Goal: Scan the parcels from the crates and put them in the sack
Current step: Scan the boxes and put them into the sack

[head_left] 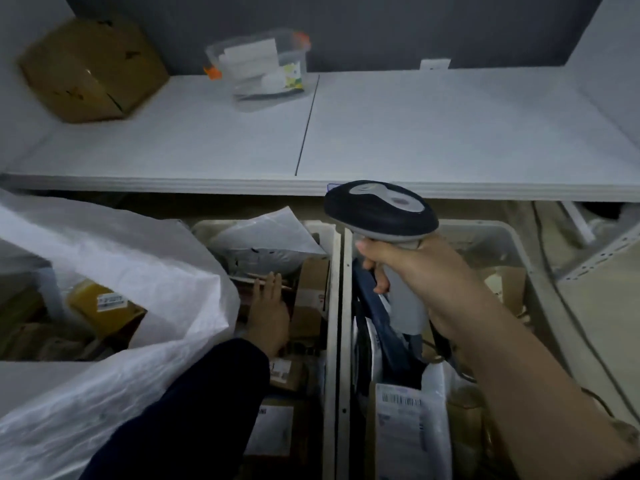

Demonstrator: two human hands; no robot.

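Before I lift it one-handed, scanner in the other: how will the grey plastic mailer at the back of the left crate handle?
The grey mailer will probably flop: its film is creased and a corner stands loosely. It bulges softly, likely light. The glossy film may slip, so the left hand should pinch firmly.

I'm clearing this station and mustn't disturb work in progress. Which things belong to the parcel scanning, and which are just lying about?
In the job: scanner gripped by the right hand; left hand on the parcels in the left crate; right crate with a labelled parcel; white sack.
Lying about: cardboard box and clear plastic tub on the table.
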